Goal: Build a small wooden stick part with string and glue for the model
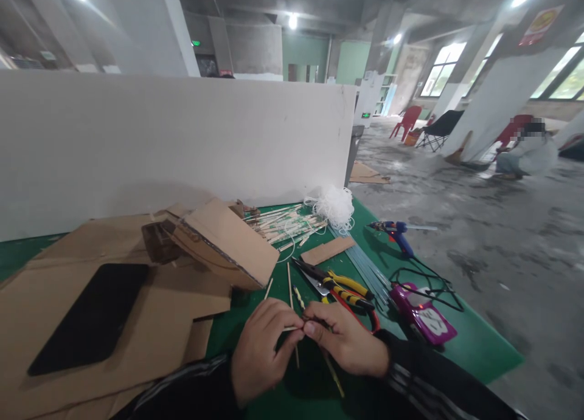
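Observation:
My left hand [261,347] and my right hand [344,341] meet above the green table [474,341], fingertips pinched together on a thin wooden stick [294,329]. Other thin sticks [290,289] lie on the green surface just beyond my fingers. Pliers with yellow and black handles [340,284] and a red-handled tool [365,310] rest right behind my right hand.
Flat cardboard sheets [91,298] with a black panel [93,316] cover the left. A folded cardboard piece [225,240], a pile of sticks [285,225], white string [335,204], a blue glue gun [396,231] and a purple device [422,313] lie around. A white board [173,134] stands behind; a person [524,149] crouches far right.

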{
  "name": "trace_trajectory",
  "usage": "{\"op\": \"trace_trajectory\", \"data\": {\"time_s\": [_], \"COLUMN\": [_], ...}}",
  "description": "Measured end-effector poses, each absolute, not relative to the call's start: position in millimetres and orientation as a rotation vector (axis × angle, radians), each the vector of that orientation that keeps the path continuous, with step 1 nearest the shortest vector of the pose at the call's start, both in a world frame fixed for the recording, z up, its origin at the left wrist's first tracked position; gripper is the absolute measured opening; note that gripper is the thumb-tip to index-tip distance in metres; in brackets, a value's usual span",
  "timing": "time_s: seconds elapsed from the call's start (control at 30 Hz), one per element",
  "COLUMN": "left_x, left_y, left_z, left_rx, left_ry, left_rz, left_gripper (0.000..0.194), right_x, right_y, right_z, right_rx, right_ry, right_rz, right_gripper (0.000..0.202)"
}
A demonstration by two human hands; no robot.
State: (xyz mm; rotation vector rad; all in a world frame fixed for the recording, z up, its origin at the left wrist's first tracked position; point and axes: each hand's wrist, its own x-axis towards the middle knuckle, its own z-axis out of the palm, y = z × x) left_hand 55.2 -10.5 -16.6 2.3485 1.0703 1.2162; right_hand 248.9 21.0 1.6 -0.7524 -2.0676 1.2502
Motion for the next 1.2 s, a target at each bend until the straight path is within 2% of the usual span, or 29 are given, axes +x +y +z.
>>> {"op": "trace_trajectory", "data": {"time_s": [0.17, 0.47, 0.67, 1.0, 1.2], "left_x": [54.2, 54.0, 54.9, 54.0, 55.8], "left_y": [-7.4, -7.6, -9.2, -8.7, -11.2], "left_z": [-18.0, -17.0, -16.2, -16.9, -11.2], "left_rx": [2.33, 2.328, 2.313, 2.309, 2.29], "left_ry": [1.036, 1.023, 1.132, 1.096, 1.112], "left_rz": [1.214, 1.258, 1.184, 1.253, 1.168], "left_gripper": [0.012, 0.009, 0.02, 0.016, 0.015], "right_x": [247.9, 248.1, 248.0, 247.7, 247.4], "right_y": [20.7, 20.0, 20.0, 20.0, 20.8], "right_z": [-4.3, 0.1, 1.1, -2.3, -5.2], "right_rx": [-0.822, -0.846, -0.869, -0.85, -0.869], "right_ry": [-2.003, -2.136, -2.181, -2.166, -2.112], "right_rz": [1.408, 1.2, 1.122, 1.095, 1.165], "right_gripper": [0.034, 0.031, 0.029, 0.03, 0.033]}}
